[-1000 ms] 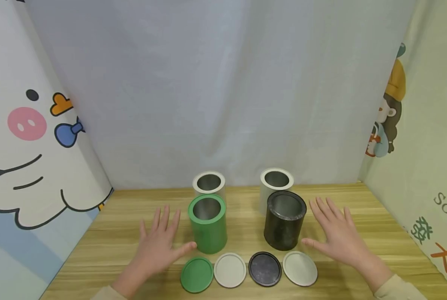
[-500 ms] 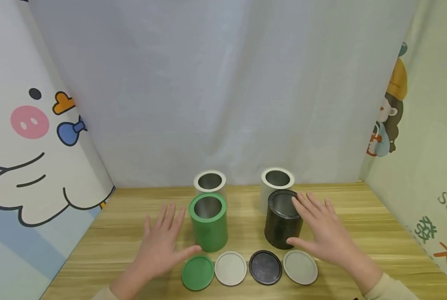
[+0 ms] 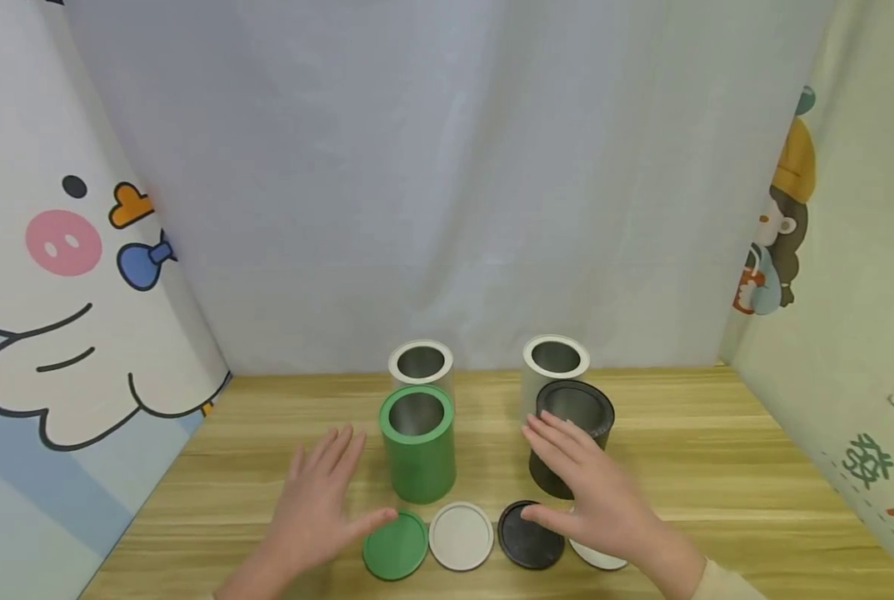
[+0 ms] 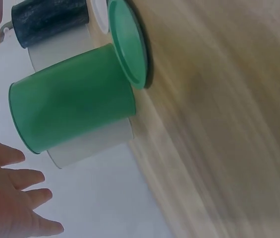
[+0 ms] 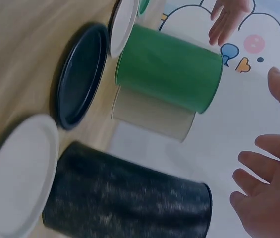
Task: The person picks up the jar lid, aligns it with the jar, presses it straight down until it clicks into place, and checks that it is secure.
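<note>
In the head view my left hand [image 3: 315,508] hovers with straight fingers to the left of a green can [image 3: 422,467], its thumb overlapping the edge of a green round lid [image 3: 396,548]. Over to the right, my right hand [image 3: 596,500] is held with extended fingers in front of a black can [image 3: 601,425], partly covering it. Its thumb overlaps a black lid [image 3: 531,546], and its palm hides much of a white lid [image 3: 600,557]. Between the green and black lids lies another white lid [image 3: 461,537]. Neither hand holds anything.
Two white cans, one at the left [image 3: 420,379] and one at the right [image 3: 531,387], stand uncovered behind the coloured cans on the wooden table [image 3: 267,408]. A pale curtain [image 3: 342,208] hangs behind the table, with patterned cloths at both sides.
My right hand has moved left from beside the black can to in front of it, over the right-hand lids. The left hand has barely shifted; cans and lids stay put.
</note>
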A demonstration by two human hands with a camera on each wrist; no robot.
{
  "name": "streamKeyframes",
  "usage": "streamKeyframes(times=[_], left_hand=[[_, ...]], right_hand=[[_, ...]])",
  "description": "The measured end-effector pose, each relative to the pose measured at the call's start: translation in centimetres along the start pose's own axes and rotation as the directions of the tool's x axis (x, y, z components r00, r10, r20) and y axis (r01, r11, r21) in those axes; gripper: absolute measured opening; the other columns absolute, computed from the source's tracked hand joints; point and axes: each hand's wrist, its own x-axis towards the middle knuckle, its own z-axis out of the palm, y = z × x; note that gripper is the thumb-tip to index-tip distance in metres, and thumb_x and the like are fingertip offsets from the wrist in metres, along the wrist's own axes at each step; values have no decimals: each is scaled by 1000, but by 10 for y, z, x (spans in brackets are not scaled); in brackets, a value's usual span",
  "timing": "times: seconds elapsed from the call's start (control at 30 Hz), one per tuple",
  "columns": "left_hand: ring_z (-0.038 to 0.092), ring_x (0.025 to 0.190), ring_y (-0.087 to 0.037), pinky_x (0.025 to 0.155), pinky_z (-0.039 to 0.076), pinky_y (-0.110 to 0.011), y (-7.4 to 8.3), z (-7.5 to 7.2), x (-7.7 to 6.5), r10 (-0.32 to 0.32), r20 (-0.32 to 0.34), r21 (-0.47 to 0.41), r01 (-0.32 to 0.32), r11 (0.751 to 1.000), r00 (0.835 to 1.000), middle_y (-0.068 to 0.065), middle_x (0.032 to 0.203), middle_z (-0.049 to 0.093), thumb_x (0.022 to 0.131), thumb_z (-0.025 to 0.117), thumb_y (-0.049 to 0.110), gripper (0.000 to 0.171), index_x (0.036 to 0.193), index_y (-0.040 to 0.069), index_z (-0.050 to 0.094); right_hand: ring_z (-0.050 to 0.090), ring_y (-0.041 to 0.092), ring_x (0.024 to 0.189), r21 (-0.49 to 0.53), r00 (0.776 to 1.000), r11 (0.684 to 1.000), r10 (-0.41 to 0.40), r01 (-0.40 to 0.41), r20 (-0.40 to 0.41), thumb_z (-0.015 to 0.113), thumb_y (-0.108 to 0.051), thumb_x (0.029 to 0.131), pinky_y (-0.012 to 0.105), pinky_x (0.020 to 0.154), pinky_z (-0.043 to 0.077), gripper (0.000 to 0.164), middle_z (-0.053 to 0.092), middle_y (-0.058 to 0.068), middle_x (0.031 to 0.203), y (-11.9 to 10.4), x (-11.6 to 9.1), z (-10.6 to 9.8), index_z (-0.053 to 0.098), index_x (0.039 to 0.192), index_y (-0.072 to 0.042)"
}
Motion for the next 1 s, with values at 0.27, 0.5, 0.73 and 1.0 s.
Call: streamKeyframes(times=[0.27, 0.5, 0.73, 1.0], left_hand=[[42, 134, -43, 107, 26, -70, -2, 11, -11, 27, -19, -35, -28, 999, 999, -23, 144, 48, 75, 74, 65, 100, 144, -2, 48], [46, 131, -42, 106, 31, -68, -6, 22, -15, 68, 3, -59, -68, 996, 998, -21, 142, 51, 72, 79, 63, 101, 143, -2, 49], [47, 131, -39, 106, 31, -68, -8, 34, -18, 105, 24, -99, -102, 990, 994, -18, 142, 53, 69, 81, 62, 104, 144, -1, 47], [48, 130, -39, 105, 32, -68, -10, 39, -21, 129, 70, -105, -121, 987, 989, -16, 142, 53, 69, 79, 66, 106, 144, -1, 47]], right_hand=[[41, 33, 137, 56, 995, 997, 54, -58, 78, 86, -40, 76, 53, 106, 40, 86, 49, 11, 147, -12, 3, 28, 49, 146, -4], [43, 31, 136, 103, 985, 992, 58, -75, 161, 85, -39, 77, 51, 103, 45, 84, 50, 10, 146, -18, 6, 53, 50, 145, -5], [46, 33, 132, 137, 982, 989, 21, -48, 188, 84, -38, 79, 51, 102, 45, 81, 52, 11, 144, -24, 13, 69, 50, 144, -4], [47, 30, 131, 157, 962, 987, 2, -47, 274, 79, -42, 83, 47, 104, 45, 78, 50, 8, 147, -28, 17, 88, 49, 146, -7]])
